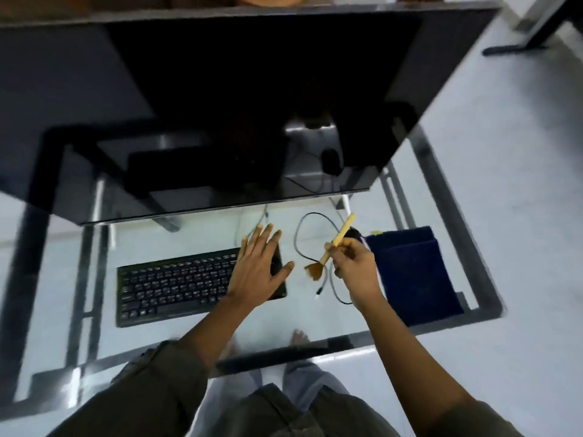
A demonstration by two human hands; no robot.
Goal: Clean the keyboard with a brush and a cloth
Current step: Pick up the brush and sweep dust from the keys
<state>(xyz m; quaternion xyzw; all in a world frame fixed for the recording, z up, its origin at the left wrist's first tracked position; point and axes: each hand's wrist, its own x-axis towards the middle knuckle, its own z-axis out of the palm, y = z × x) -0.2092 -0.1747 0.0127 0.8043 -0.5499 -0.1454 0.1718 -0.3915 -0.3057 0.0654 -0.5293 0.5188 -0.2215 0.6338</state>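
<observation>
Black and low, the keyboard [189, 285] lies on the glass table [315, 316], its right end under the left hand [259, 266], whose fingers are spread flat over the keys at that end. Just right of that hand, the right hand [356, 263] pinches the pale wooden handle of a brush [331, 247], with the brown bristles hanging down between the two hands, above the glass and apart from the keyboard. A dark cable [299, 244] loops on the table beneath the brush. Immediately right of the right hand lies a folded blue cloth [416, 272], untouched.
</observation>
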